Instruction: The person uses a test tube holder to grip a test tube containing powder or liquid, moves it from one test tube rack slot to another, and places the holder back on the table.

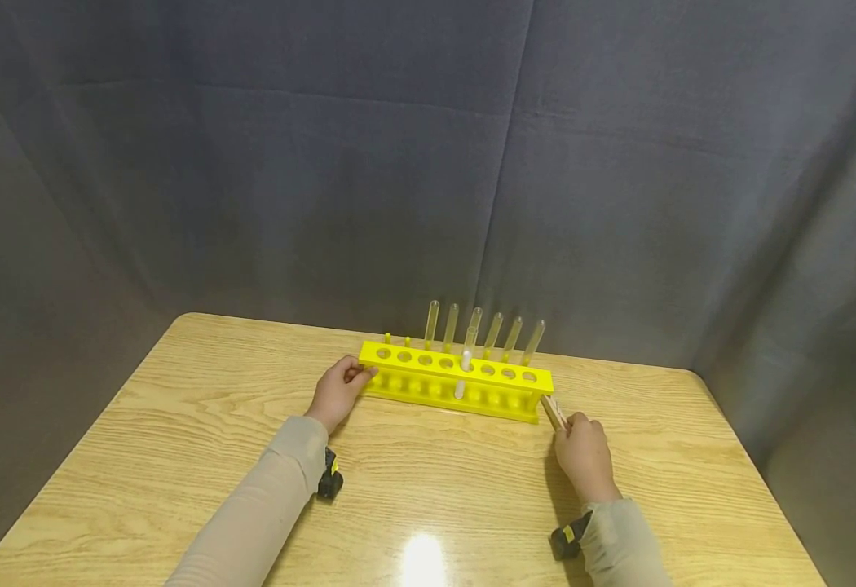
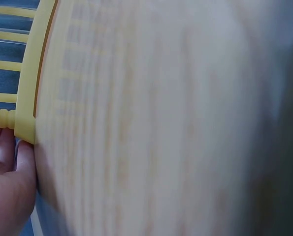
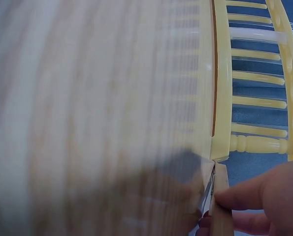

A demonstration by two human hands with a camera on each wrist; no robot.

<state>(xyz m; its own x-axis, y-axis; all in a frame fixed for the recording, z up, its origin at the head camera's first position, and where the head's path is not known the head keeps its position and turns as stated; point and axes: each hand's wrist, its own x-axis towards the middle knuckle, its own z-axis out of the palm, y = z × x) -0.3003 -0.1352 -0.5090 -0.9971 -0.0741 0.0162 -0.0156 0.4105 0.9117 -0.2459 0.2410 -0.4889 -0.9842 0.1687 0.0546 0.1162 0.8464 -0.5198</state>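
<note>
A yellow test tube rack [image 1: 457, 367] stands on the table. My left hand [image 1: 336, 393] grips its left end; in the left wrist view the fingers [image 2: 6, 152] are at the end post. One test tube [image 1: 470, 336] with white contents sits upright in a middle hole. Several clear test tubes [image 1: 514, 334] stand upside down on pegs along the back. Between thumb and fingers, my right hand [image 1: 586, 456] pinches a wooden test tube clamp [image 3: 221, 196]. The clamp's tip is right at the rack's right end.
The rack stands toward the back of a wood-grain table [image 1: 200, 424]. Bare pegs [image 1: 387, 337] rise at the rack's back left. A dark grey curtain [image 1: 325, 163] hangs behind the table and along both sides.
</note>
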